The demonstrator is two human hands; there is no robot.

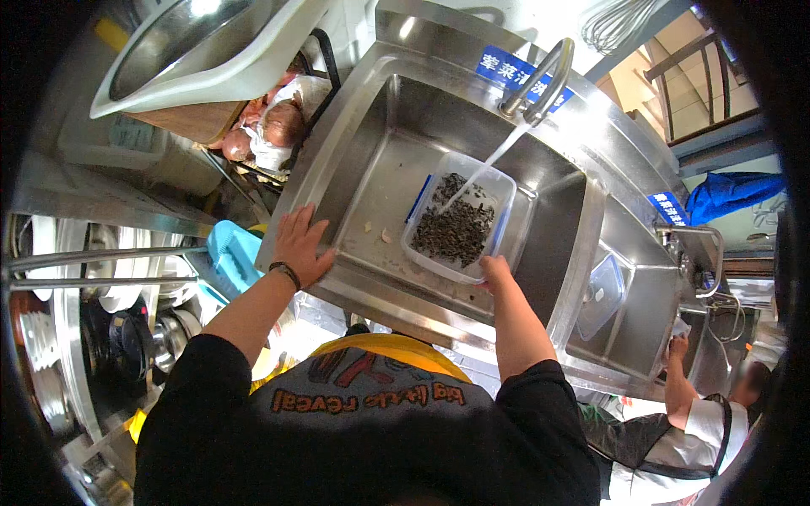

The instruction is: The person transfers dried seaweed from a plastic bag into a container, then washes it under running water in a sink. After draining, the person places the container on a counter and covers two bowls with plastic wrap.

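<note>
Inside the stainless steel sink sits a clear plastic container with dark shredded food pieces in it. Water runs from the faucet in a white stream into the container. My right hand grips the container's near right corner. My left hand rests on the sink's left front rim with its fingers apart and holds nothing. A few pale scraps lie on the sink floor left of the container.
A second sink at the right holds a clear lid; a co-worker's hand is beyond it. Onions and a large bowl stand at the upper left. A turquoise plastic basket is beside the left rim. A whisk lies top right.
</note>
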